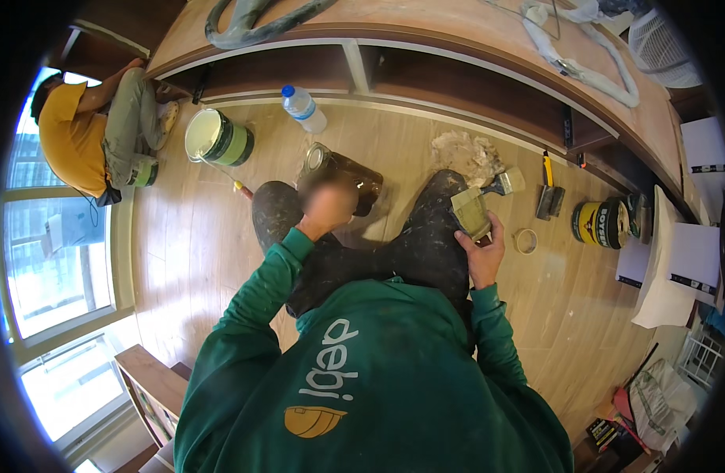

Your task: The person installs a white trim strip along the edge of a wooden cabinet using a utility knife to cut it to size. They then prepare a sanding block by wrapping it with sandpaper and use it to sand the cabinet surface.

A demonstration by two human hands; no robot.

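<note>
My right hand [484, 254] grips the lower end of a flat, olive-yellow rectangular piece [470, 211], thumb on one side and fingers on the other; its exact kind is unclear. Against its upper end lies a paintbrush [505, 182] with pale bristles. My left hand [328, 208] is over my left knee, in front of a dark brown container [366, 186] with a round metal-rimmed top [319, 158]. Blur covers the left fingers, so whether they touch the container cannot be made out. Beyond my right knee sits a crumpled beige rag or heap of scraps [466, 153].
A water bottle [303, 109] and an open paint bucket [219, 138] stand ahead left, near a crouching person in yellow [67, 130]. On the right are a tape roll [526, 241], a yellow-handled cutter [547, 169], scrapers [550, 202] and a yellow-black can [597, 223]. A long wooden cabinet [457, 49] spans the front.
</note>
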